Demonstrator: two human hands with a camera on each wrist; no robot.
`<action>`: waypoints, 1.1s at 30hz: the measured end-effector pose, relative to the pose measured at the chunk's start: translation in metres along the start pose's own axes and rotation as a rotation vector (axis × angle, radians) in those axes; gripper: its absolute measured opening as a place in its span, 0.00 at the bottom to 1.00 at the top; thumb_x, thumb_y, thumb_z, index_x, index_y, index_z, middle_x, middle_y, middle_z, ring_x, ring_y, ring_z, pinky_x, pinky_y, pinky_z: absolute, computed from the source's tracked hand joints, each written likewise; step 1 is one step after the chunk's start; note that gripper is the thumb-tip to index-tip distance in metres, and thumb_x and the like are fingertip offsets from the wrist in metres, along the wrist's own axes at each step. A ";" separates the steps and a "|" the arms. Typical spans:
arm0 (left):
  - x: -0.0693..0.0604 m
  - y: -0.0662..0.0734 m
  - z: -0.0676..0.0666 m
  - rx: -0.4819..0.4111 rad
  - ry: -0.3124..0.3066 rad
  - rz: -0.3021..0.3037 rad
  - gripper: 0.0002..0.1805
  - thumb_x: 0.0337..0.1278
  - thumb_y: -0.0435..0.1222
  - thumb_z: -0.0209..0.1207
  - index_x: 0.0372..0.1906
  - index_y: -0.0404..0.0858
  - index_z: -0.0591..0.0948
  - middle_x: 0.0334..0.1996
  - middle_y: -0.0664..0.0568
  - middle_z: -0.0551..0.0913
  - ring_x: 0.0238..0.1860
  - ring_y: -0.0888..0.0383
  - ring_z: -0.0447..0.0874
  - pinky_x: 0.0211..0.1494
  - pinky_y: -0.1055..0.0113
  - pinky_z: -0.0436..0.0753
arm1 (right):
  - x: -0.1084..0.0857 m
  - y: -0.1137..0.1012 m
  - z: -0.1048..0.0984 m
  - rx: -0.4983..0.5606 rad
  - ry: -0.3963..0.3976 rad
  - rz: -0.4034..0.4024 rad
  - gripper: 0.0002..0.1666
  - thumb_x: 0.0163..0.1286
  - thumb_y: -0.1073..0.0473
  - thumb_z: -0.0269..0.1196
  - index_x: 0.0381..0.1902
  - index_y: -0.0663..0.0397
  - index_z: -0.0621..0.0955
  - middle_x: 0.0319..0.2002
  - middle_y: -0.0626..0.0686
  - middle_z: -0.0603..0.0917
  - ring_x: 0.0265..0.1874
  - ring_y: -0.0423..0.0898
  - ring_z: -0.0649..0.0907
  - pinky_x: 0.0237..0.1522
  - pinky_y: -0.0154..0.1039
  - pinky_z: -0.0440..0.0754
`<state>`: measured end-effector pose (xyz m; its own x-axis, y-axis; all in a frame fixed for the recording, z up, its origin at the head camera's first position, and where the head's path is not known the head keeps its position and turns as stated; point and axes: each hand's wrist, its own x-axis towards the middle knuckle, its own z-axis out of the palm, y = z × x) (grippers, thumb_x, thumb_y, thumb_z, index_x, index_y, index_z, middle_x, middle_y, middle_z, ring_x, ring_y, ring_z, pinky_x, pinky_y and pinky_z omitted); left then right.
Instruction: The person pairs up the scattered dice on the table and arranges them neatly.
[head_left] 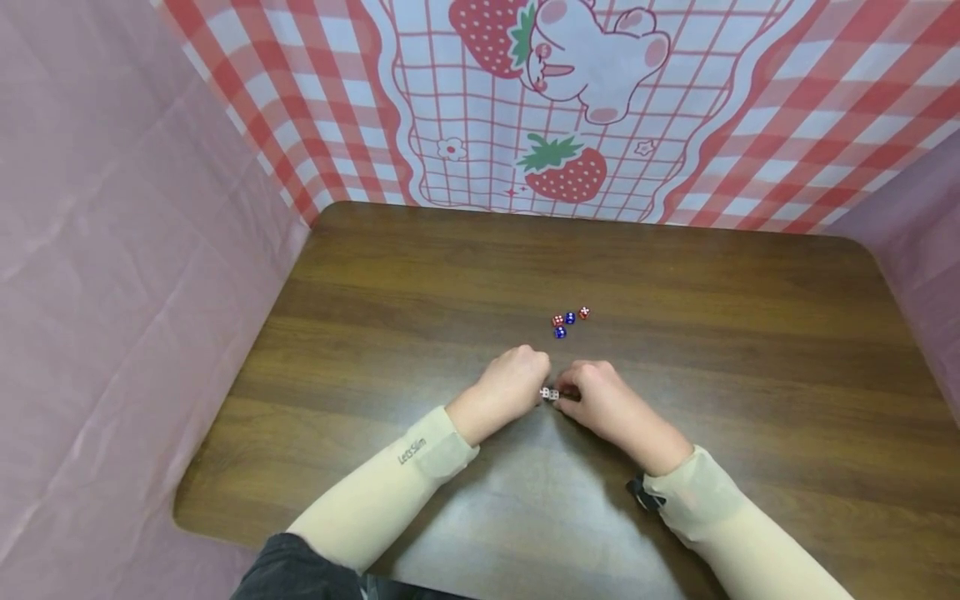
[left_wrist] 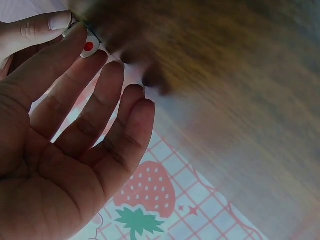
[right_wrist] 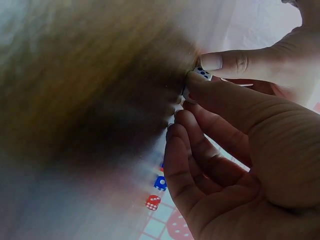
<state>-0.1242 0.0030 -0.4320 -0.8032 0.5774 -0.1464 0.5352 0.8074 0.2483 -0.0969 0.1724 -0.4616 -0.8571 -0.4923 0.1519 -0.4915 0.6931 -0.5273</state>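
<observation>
Dark clothing (head_left: 300, 571), one portion: lower edge of the head view, on the wearer's side of the white dice (head_left: 553, 394). Sleeves (head_left: 375, 504), pale, two: one each side, short of the white dice. White dice, at least two, side by side: between the hands, over the table (head_left: 337, 283); whether they rest on it or are raised cannot be told. One shows a single large red spot, seen from the left wrist. Left hand (head_left: 513, 385): left of the white dice, thumb and index pinching at that end, other fingers lightly bent. Right hand (head_left: 603, 400): right of the white dice, thumb and index pinching the opposite end, remaining fingers curved beneath the palm in the wrist view. Red dice (head_left: 584, 312), two, and blue dice (head_left: 571, 317), two: a loose cluster beyond the white dice, held by neither hand. Handling note, by judgement: the step in hand appears to be steadying the white dice in line; it calls for light, equal inward pressure, thumb tips level, and faces flush before either grip eases. Hazards, likely: small smooth cubes may twist or spring out if one side presses harder; spare fingers are best held clear of the cluster, and forearms low and steady.
</observation>
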 end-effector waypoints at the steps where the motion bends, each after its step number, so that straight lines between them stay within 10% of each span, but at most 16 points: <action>1: 0.000 0.000 0.000 0.001 0.001 -0.001 0.11 0.49 0.29 0.70 0.22 0.44 0.80 0.26 0.50 0.82 0.28 0.53 0.81 0.29 0.60 0.83 | 0.000 0.000 0.000 -0.002 0.001 0.000 0.08 0.51 0.69 0.76 0.27 0.56 0.86 0.26 0.46 0.81 0.26 0.43 0.80 0.32 0.43 0.81; 33: -0.001 -0.005 -0.003 -0.045 -0.052 0.008 0.13 0.44 0.36 0.76 0.23 0.44 0.79 0.27 0.51 0.82 0.29 0.53 0.82 0.30 0.57 0.82 | 0.000 -0.002 0.000 0.018 0.002 0.037 0.10 0.50 0.69 0.77 0.29 0.59 0.85 0.26 0.47 0.79 0.24 0.42 0.77 0.30 0.42 0.79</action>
<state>-0.1269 -0.0022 -0.4300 -0.7840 0.5899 -0.1935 0.5279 0.7974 0.2922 -0.0956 0.1708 -0.4608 -0.8752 -0.4650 0.1335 -0.4563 0.7017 -0.5472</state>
